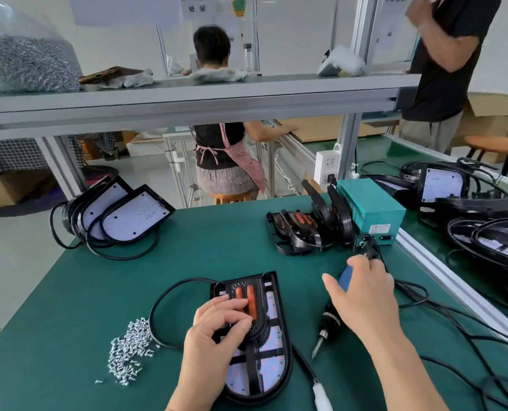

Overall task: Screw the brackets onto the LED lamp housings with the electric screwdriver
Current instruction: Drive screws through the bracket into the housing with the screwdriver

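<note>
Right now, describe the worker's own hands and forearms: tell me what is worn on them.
Nothing is worn. The left hand and the right hand have no gloves, and no ring, watch or wristband shows. The left forearm and the right forearm are uncovered down to the picture's bottom edge, so no sleeve is in view.

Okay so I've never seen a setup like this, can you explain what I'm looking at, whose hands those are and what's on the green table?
This single picture comes from a camera worn on a worker's head, looking down at their own hands. The left hand holds a black bracket against a lamp housing lying on the green table. The right hand grips an electric screwdriver, tip pointing down beside the lamp. Loose screws lie left of it. More lamps are stacked far left.
</note>
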